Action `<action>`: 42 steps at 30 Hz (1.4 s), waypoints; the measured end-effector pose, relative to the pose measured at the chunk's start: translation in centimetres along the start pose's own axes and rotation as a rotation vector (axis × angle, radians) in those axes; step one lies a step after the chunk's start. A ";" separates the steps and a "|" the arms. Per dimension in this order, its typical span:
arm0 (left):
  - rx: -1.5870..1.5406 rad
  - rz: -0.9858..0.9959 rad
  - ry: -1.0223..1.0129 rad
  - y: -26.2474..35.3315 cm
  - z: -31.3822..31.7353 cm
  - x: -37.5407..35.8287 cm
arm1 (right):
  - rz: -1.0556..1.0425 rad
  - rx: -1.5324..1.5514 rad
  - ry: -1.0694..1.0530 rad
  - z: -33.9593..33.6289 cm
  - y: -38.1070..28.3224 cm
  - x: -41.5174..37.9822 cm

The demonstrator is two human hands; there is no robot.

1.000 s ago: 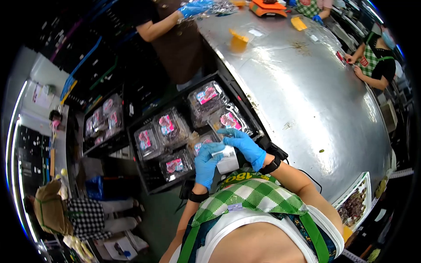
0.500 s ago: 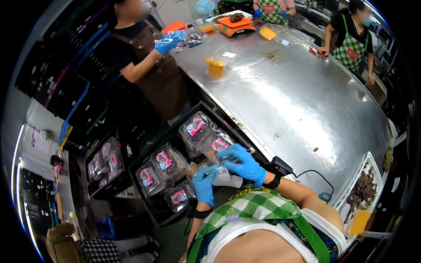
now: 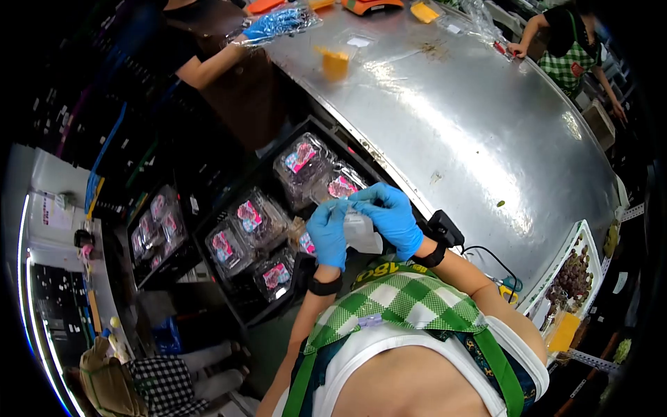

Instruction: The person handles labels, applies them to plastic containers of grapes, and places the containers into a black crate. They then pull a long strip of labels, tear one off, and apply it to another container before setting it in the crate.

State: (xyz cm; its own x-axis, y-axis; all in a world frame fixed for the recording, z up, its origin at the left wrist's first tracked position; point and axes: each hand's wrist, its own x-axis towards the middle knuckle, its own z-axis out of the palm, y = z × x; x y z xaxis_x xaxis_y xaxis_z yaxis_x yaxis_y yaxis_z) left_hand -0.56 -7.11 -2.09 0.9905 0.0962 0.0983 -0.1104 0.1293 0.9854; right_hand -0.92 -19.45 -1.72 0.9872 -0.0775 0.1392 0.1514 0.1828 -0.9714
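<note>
Both my hands wear blue gloves and meet over the near side of a black crate (image 3: 224, 297). Fingers of my left hand (image 3: 326, 238) pinch the upper left end of a whitish translucent strip (image 3: 363, 235). My right hand (image 3: 390, 221) is closed at the strip's top edge, its fingertips touching those of the left. The strip hangs down between the hands. Below them, the crate holds several clear plastic fruit boxes (image 3: 258, 224) of dark fruit, with pink and blue labels. My hands partly cover the boxes nearest them.
A metal table (image 3: 445, 132) stretches ahead and right. At its right edge sits a white tray of grapes (image 3: 571, 274). A second crate of boxes (image 3: 158, 228) stands left. Across the table corner, a co-worker's gloved hand (image 3: 272, 26) holds clear plastic. Another person (image 3: 566, 52) stands far right.
My right hand has moved from above a fruit box to the strip, and its fingers have closed beside my left fingertips. The strip now hangs more upright. The head view has tilted down.
</note>
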 end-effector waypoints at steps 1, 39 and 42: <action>-0.008 0.028 0.001 -0.2 0.1 0.2 | -0.020 -0.004 0.000 -0.1 -0.6 0.0; 0.216 0.156 -0.332 -3.0 2.5 0.4 | 0.010 -0.210 0.008 -5.3 -1.7 -2.4; 0.230 0.171 -0.331 -2.6 2.9 0.4 | -0.136 -0.331 0.076 -5.3 -1.4 -2.7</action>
State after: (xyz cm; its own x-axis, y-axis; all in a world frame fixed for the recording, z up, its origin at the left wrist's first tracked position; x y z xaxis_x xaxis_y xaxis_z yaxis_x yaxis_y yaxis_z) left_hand 0.39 -10.24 -4.24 0.9365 -0.2291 0.2653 -0.2914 -0.0882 0.9525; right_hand -4.05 -24.71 -1.74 0.9508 -0.1539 0.2690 0.2446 -0.1603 -0.9563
